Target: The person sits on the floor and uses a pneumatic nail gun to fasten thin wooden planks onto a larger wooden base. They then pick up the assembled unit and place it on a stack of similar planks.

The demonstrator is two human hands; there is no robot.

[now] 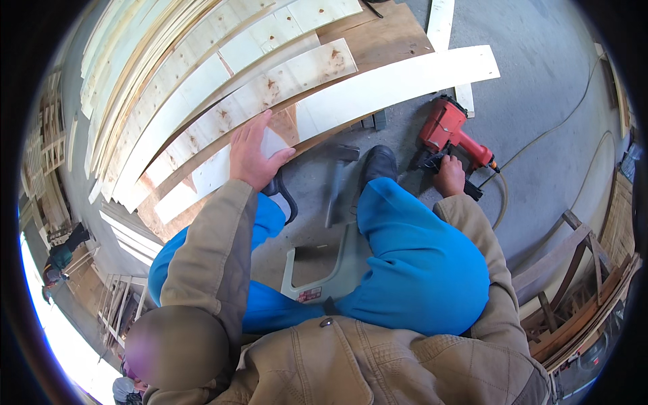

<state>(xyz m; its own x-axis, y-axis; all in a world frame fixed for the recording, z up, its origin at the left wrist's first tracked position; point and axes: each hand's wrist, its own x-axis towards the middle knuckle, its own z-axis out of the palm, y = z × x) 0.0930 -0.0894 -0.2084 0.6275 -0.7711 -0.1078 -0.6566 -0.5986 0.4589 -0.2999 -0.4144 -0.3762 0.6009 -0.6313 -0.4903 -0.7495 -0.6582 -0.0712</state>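
Observation:
My left hand (pixel 253 154) lies flat on pale wooden boards, fingers together and thumb out to the side. Under it runs a long plank (pixel 398 79), which looks curved in this wide view. A knotty board (pixel 270 86) lies alongside, touching my fingertips. On the right, my right hand (pixel 450 177) is closed at the black magazine of a red nail gun (pixel 443 125). The nail gun is on or just above the floor, its red grip slanting toward a hose fitting. What the right fingertips pinch is hidden. A hammer (pixel 335 185) stands out between my feet.
Many boards (pixel 169 88) are stacked at the upper left. A brown sheet (pixel 385 37) lies beneath several planks. An air hose (pixel 503 202) trails from the nail gun across the grey floor. Below me is a pale plastic stool (pixel 344 260). Wooden frames (pixel 574 250) stand at the right.

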